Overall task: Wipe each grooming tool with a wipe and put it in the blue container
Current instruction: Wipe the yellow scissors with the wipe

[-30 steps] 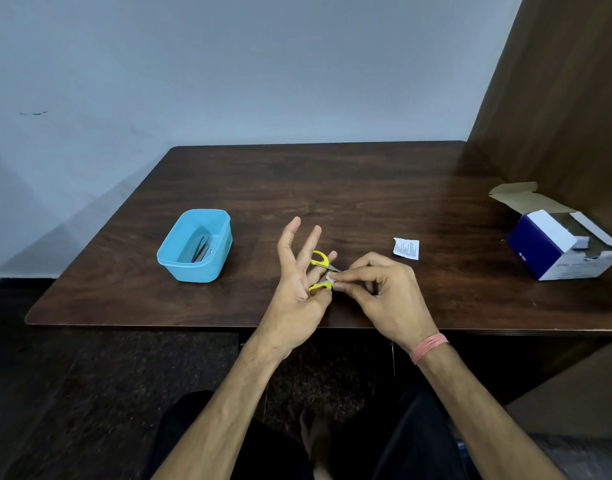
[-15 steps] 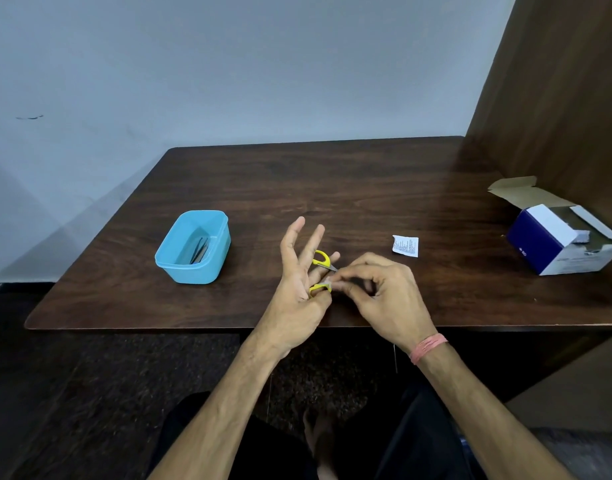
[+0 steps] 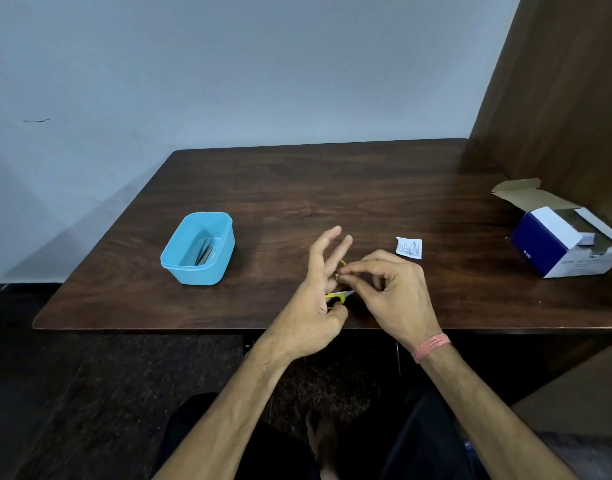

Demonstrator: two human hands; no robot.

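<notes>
Yellow-handled scissors sit pinched in my left hand, two fingers splayed clear, so my right hand, fingertips closed on a barely visible wipe, can rub them before the blue container, well left.

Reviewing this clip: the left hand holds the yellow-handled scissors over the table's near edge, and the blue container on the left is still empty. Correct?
Not quite. The left hand does hold the yellow-handled scissors, but the head view shows dark slim tools already lying inside the blue container.
</notes>
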